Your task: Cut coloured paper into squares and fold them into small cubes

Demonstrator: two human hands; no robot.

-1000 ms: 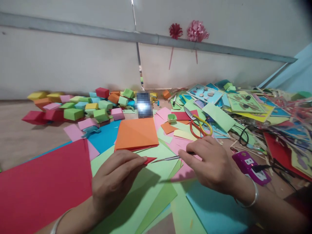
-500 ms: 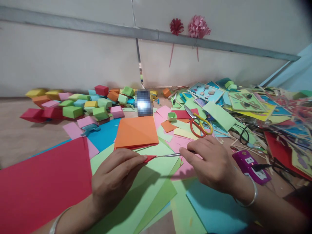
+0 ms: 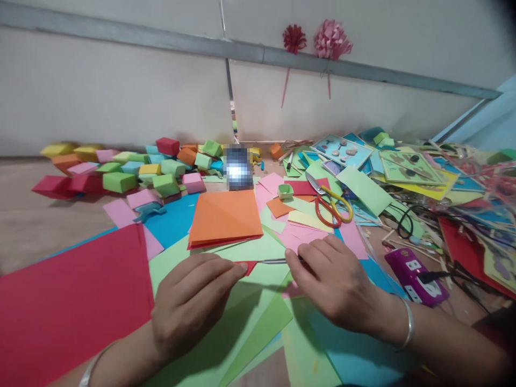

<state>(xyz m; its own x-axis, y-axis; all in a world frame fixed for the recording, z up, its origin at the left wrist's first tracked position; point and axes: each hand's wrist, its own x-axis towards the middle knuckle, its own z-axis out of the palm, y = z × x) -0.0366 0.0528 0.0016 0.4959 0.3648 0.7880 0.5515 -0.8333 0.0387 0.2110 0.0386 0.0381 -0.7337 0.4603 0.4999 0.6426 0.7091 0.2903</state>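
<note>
My left hand (image 3: 193, 303) pinches a small folded red paper piece (image 3: 250, 267), whose pointed end shows past the fingertips. My right hand (image 3: 332, 279) is closed round a thin metal tool (image 3: 274, 262); its slim tip reaches left to the red piece, and its rear part is hidden by the fingers. Under both hands lie green sheets (image 3: 258, 317). Just beyond them sits a stack of orange paper (image 3: 226, 217). Scissors (image 3: 329, 203) with red and yellow handles lie behind my right hand.
Folded paper boxes (image 3: 120, 182) are heaped at the back left. A large red sheet (image 3: 76, 306) covers the left front. To the right are a purple power strip (image 3: 415, 277) with a black cable and a pile of picture cards (image 3: 411, 166). A small green box (image 3: 285, 191) stands near the scissors.
My right hand with the metal tool has moved left, towards my left hand. The red paper piece has shifted slightly and now points more downward.
</note>
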